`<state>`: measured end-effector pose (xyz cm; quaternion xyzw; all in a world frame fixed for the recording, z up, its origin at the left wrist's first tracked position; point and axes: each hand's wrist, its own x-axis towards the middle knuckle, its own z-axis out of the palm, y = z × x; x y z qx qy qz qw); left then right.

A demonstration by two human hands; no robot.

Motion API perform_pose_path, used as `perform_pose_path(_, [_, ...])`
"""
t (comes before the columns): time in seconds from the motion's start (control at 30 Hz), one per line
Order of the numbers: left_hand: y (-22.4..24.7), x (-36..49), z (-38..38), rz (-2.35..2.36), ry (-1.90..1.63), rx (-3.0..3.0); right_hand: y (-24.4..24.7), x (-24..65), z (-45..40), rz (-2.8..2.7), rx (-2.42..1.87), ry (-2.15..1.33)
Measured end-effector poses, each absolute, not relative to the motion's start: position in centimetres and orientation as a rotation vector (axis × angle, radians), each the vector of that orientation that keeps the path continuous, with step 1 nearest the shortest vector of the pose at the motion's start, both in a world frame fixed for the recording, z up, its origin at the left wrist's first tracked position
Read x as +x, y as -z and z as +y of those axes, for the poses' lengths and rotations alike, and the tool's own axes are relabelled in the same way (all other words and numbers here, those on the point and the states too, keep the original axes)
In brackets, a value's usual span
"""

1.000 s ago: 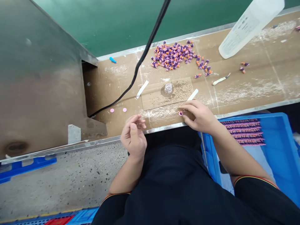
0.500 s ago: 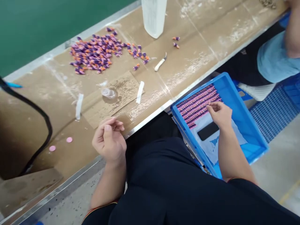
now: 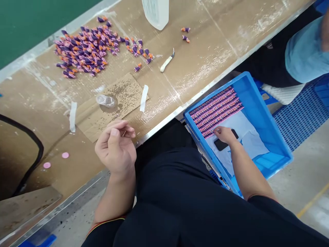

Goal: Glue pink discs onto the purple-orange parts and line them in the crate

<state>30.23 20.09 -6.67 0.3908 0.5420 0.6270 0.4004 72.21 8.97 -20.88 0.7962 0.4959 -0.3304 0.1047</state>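
My left hand hovers palm up over the table's near edge, its fingers loosely curled and apart, with nothing seen in it. Inside the blue crate, my right hand pinches at the near end of the rows of small purple, pink and orange pieces; what its fingertips hold is too small to name. A black phone lies partly under that hand on a pale sheet. Beyond my left hand, a small clear cup stands on a spotted cardboard piece.
A heap of similar pieces lies on the table, with a white-handled hooked tool and a white container. White strips, pink discs and a black cable are nearby. A person in light blue sits at right.
My right hand has moved left and nearer within the crate, to the end of the nearest row. My left hand keeps much the same pose. The view has shifted slightly.
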Motion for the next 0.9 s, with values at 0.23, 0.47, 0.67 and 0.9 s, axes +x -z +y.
perform_pose_path(0.23, [7.2, 30.2, 20.1, 1.332, -1.581, 0.964, 21.0, 71.8, 8.4, 1.468, 2.33, 1.028])
perform_pose_path(0.47, [7.3, 30.0, 20.1, 1.336, -1.592, 0.963, 20.1, 71.0, 9.0, 1.434, 2.337, 1.025])
perform_pose_path(0.67, [7.1, 28.8, 19.7, 1.332, -1.665, 0.942, 17.5, 71.2, 10.3, 1.355, 2.372, 0.979])
perform_pose_path(0.9, [6.6, 24.5, 18.2, 1.552, -1.925, 1.033, 7.4, 70.9, 15.7, 1.731, 2.401, 1.421])
